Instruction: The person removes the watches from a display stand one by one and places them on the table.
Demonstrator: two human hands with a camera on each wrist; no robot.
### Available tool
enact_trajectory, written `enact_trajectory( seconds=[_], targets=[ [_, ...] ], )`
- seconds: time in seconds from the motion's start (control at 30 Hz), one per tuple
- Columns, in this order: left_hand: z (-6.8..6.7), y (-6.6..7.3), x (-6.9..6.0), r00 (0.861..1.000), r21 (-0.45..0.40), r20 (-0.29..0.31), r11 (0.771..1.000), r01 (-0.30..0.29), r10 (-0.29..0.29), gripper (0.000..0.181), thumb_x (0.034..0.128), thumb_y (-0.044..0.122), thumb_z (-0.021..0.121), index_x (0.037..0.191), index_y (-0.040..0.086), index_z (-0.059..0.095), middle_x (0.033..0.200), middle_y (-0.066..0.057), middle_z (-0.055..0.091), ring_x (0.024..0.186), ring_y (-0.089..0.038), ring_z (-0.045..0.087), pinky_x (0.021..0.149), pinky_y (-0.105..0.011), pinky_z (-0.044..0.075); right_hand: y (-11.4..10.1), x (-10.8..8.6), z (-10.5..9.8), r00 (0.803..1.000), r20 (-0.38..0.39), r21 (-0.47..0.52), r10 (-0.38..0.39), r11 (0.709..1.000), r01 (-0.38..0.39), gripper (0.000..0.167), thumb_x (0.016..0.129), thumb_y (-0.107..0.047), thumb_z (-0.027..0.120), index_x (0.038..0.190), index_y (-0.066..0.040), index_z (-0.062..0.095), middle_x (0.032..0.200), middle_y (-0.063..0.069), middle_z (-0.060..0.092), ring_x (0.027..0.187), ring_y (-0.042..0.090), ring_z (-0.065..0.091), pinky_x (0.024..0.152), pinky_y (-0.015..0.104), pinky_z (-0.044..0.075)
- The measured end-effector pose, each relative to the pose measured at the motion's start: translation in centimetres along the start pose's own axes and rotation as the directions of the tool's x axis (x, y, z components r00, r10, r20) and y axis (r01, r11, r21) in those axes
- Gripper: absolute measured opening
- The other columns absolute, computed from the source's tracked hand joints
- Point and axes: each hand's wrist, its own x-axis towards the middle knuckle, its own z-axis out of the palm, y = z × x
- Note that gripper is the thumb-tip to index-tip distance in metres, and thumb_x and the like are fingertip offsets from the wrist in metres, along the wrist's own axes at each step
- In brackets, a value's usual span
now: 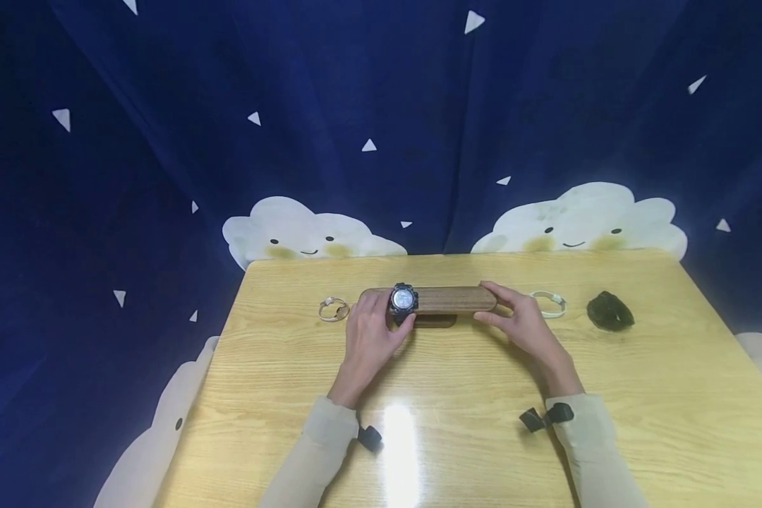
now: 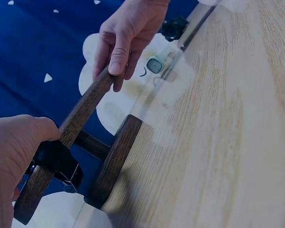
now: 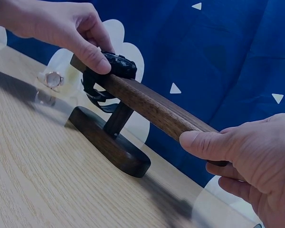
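A dark wooden watch stand [image 1: 455, 300] has a long top bar on a short post, with a rounded base [image 3: 109, 142] resting on the table. Around the bar's left part hangs a black digital watch [image 1: 403, 299], its strap looping below the bar in the right wrist view. My left hand [image 1: 370, 337] grips the watch and bar there, thumb near the watch's front side. At the bar's opposite end, my right hand [image 1: 525, 328] pinches the wood between thumb and fingers.
On the wooden table [image 1: 470, 423], a light-strapped watch [image 1: 334, 309] lies left of the stand. A white-strapped watch [image 1: 551, 304] lies beyond my right hand, with a black watch [image 1: 610, 311] farther right. A dark blue curtain [image 1: 419, 106] hangs behind.
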Motion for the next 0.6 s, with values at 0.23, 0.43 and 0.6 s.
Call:
enact_trajectory(
  seconds=[0.23,0.43,0.6],
  targets=[
    [-0.28,-0.36,-0.30,1.000,-0.008,0.000,1.000,0.022,-0.022,0.060,0.0847,0.044,0.084,0.126,0.002,0.071,0.114,-0.012,0.073,0.106,-0.027,0.068,0.088,-0.038,0.058,0.03,0.16,0.13,1.000,0.018,0.028,-0.005,1.000,0.004,0.065,0.088,-0.011,0.084,0.146,0.000,0.058,0.142,0.023,0.063,0.131,0.043,0.060,0.106,0.049,0.051],
    [-0.52,-0.80,-0.49,0.999,-0.015,0.009,0.999,0.041,-0.041,0.061,0.0862,0.045,0.083,0.128,0.003,0.070,0.117,-0.012,0.073,0.101,-0.027,0.068,0.083,-0.038,0.055,-0.05,0.15,0.01,1.000,0.013,0.035,0.011,0.999,-0.011,0.065,0.088,-0.008,0.084,0.146,0.002,0.057,0.143,0.023,0.061,0.131,0.044,0.059,0.105,0.049,0.052],
    [-0.68,-0.88,-0.56,0.999,-0.010,0.018,0.999,0.044,-0.044,0.061,0.0867,0.046,0.082,0.128,0.003,0.069,0.118,-0.012,0.073,0.097,-0.027,0.067,0.079,-0.037,0.054,0.06,-0.04,-0.07,1.000,0.014,0.032,0.015,0.999,-0.015,0.066,0.088,-0.010,0.084,0.147,0.002,0.056,0.144,0.024,0.061,0.131,0.045,0.059,0.105,0.049,0.052]
  ],
)
